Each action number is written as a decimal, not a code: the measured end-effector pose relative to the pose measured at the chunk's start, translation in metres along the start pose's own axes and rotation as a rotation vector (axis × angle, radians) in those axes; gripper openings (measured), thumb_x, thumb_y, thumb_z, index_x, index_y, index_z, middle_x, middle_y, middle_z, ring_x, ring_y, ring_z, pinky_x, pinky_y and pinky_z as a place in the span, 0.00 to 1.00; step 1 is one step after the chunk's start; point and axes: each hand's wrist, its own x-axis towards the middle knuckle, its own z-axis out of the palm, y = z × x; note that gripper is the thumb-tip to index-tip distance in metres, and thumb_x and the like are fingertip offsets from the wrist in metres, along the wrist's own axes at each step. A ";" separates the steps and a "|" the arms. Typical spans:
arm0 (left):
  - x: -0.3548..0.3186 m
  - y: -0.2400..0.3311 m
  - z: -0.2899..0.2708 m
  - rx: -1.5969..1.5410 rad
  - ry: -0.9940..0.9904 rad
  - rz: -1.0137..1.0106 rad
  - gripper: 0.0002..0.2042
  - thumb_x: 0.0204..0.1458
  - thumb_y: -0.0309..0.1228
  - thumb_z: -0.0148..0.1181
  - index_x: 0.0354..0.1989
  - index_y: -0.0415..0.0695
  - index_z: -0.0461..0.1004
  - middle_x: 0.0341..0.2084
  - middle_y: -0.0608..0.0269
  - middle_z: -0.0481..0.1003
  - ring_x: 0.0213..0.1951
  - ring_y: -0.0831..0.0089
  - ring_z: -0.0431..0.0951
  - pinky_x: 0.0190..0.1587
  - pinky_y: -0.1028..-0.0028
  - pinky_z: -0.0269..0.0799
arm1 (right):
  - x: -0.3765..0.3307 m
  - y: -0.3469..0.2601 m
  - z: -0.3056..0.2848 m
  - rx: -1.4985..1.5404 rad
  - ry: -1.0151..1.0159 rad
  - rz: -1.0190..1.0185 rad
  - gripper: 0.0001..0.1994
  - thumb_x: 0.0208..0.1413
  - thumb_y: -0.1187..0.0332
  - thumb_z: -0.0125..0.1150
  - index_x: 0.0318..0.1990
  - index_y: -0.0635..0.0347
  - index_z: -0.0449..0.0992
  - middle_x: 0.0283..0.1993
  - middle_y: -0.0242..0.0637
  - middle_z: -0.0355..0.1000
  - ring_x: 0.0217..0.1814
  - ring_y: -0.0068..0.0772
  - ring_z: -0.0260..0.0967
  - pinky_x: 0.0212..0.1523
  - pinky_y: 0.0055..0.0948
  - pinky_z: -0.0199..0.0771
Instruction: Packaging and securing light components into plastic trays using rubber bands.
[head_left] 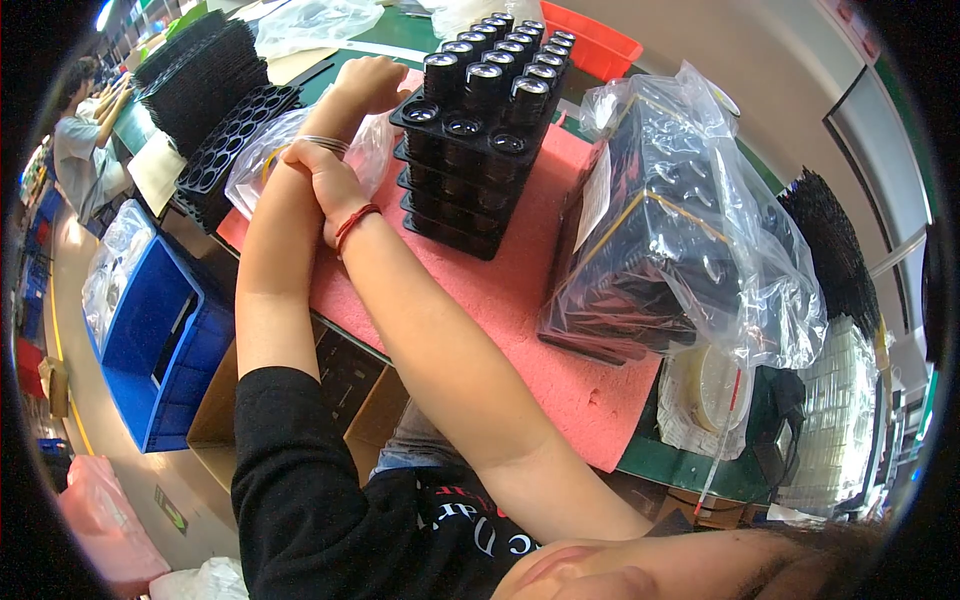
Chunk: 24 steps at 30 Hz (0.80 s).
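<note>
My left hand (368,84) is bent at the wrist with its fingers curled, left of a stack of black plastic trays (455,190). Whatever its fingers hold, if anything, is hidden. My right hand (318,170) crosses over and wraps round my left wrist, by the thin silver bangles (328,143). Upright black cylinders with shiny silver tops (485,80) stand in rows on the top tray. Its front row of cups (462,127) has parts sitting lower. A clear plastic bag (262,165) lies under my left forearm, on the pink foam mat (480,310).
A bagged stack of black trays (640,260) stands on the right, a tape roll (715,390) beside it. Empty black trays (200,75) are piled at the far left. A red bin (600,45) sits behind. Below left is a blue crate (150,350). Another person (85,150) works farther off.
</note>
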 end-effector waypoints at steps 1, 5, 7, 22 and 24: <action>0.000 -0.001 0.000 0.014 0.024 0.008 0.14 0.50 0.43 0.56 0.36 0.47 0.78 0.33 0.52 0.79 0.37 0.54 0.80 0.39 0.59 0.76 | 0.000 0.000 0.001 0.000 -0.001 0.002 0.22 0.39 0.60 0.66 0.41 0.65 0.73 0.39 0.41 0.73 0.39 0.35 0.71 0.43 0.30 0.72; 0.003 0.000 -0.001 0.021 0.101 -0.006 0.14 0.51 0.43 0.56 0.35 0.46 0.78 0.32 0.53 0.79 0.37 0.55 0.80 0.38 0.60 0.76 | 0.001 0.000 -0.001 -0.004 -0.013 0.003 0.22 0.39 0.60 0.66 0.41 0.64 0.73 0.39 0.41 0.73 0.38 0.34 0.71 0.43 0.30 0.72; 0.004 -0.001 0.001 0.015 0.124 -0.012 0.14 0.51 0.43 0.56 0.35 0.46 0.78 0.32 0.53 0.79 0.36 0.55 0.80 0.38 0.61 0.76 | 0.002 0.001 -0.001 0.001 -0.026 -0.004 0.22 0.39 0.60 0.66 0.41 0.65 0.73 0.39 0.41 0.73 0.38 0.34 0.71 0.43 0.30 0.72; 0.012 0.010 0.000 -0.052 0.627 0.294 0.07 0.49 0.27 0.50 0.31 0.48 0.76 0.24 0.56 0.78 0.28 0.59 0.81 0.29 0.61 0.76 | 0.044 0.016 -0.016 0.296 0.067 -0.405 0.44 0.49 0.29 0.47 0.64 0.55 0.59 0.60 0.38 0.63 0.57 0.34 0.65 0.56 0.30 0.66; 0.013 0.010 0.001 -0.214 0.825 0.393 0.07 0.48 0.26 0.50 0.31 0.48 0.76 0.25 0.57 0.78 0.29 0.59 0.80 0.28 0.63 0.76 | 0.046 0.017 -0.015 0.332 0.111 -0.521 0.41 0.51 0.32 0.47 0.63 0.54 0.60 0.58 0.37 0.65 0.56 0.34 0.66 0.56 0.30 0.66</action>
